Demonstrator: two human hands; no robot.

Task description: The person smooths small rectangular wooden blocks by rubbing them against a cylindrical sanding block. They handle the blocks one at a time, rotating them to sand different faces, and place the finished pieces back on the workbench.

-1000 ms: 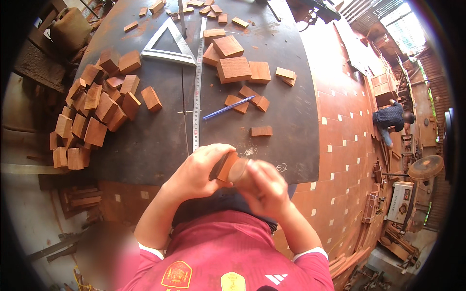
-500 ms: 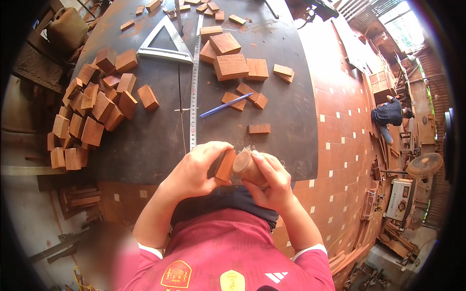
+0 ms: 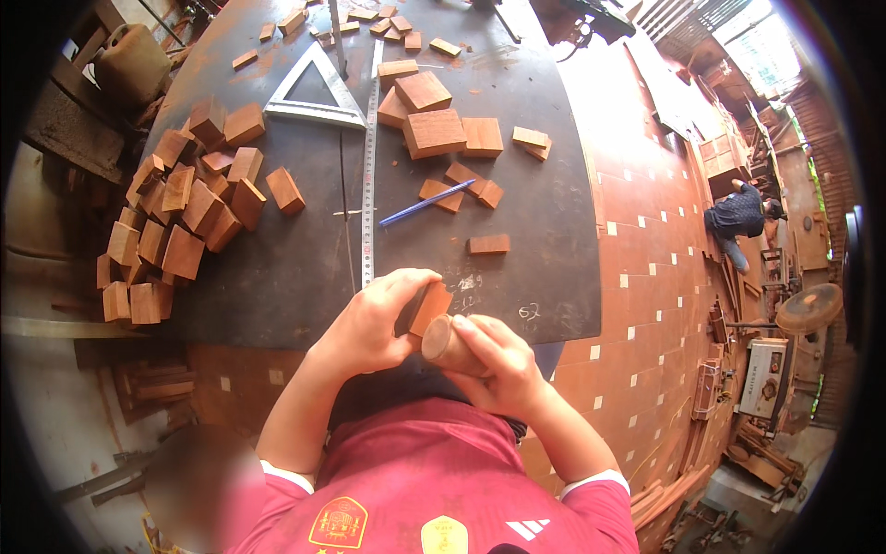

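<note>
My left hand [image 3: 386, 314] grips a reddish-brown wooden block [image 3: 430, 307] near the table's front edge, thumb below and fingers over the top. In my right hand [image 3: 498, 362] is a short brown cylinder [image 3: 447, 348], its flat round end turned up to the left. That cylinder sits right against the block's lower right side; whether they touch I cannot tell. Beyond my hands, a single small wooden block [image 3: 487, 245] lies on the dark table [image 3: 277, 268]. Farther off, a blue pen [image 3: 425, 204] rests across small blocks.
A heap of wooden blocks [image 3: 185, 251] covers the table's left side. A metal triangle square [image 3: 318, 88] and a long measuring rule [image 3: 368, 194] lie by a slot. More blocks [image 3: 434, 132] stand at centre back. At far right a person [image 3: 736, 214] bends over beside wooden pieces.
My right hand has brought the cylinder down and left, to the lower side of the block. Chalk-like marks on the table now show where that hand was. My left hand keeps its grip.
</note>
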